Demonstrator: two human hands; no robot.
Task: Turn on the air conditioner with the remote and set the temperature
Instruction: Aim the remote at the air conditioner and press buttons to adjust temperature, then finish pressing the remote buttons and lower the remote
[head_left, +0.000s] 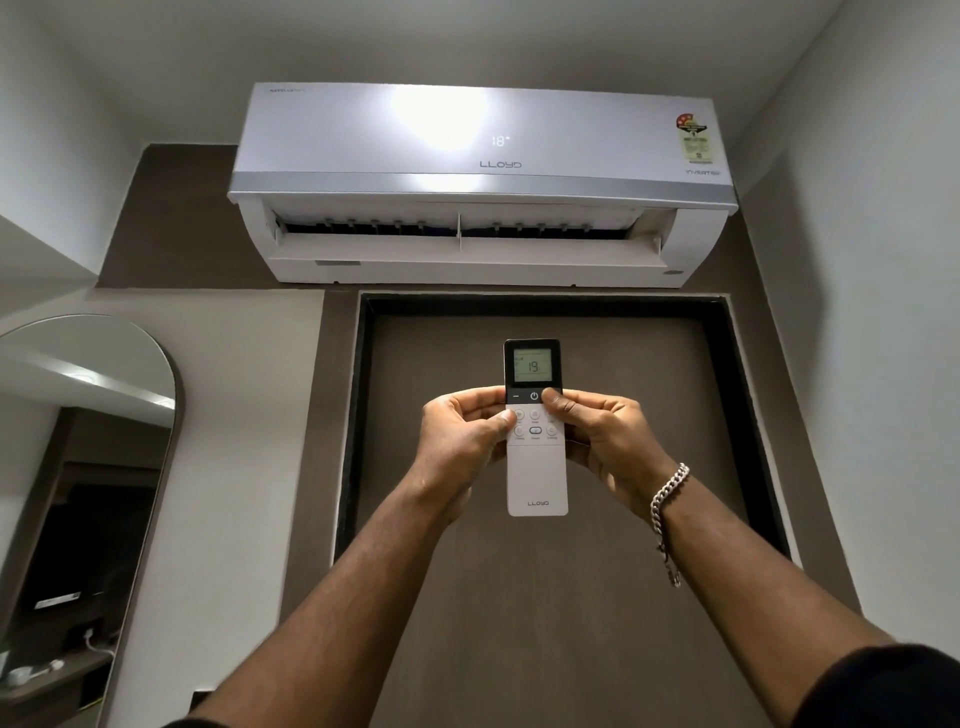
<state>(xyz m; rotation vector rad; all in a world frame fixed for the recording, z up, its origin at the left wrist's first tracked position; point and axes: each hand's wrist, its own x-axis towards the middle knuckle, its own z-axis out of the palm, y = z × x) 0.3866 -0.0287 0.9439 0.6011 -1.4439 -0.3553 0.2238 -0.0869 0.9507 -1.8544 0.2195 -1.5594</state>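
Note:
A white air conditioner (483, 182) hangs high on the wall with its louvre open; its front display reads 18. Below it I hold up a slim white remote (536, 478) with a dark top and a lit screen that reads 19. My left hand (462, 441) grips the remote's left side, thumb resting on the button pad. My right hand (602, 441) grips its right side, and the thumb presses the top right corner of the dark strip, beside the power symbol. A chain bracelet circles my right wrist.
A brown door (571, 597) in a dark frame (363, 415) stands directly ahead under the unit. An arched mirror (88, 467) hangs on the left wall. A white wall (883, 312) closes the right side.

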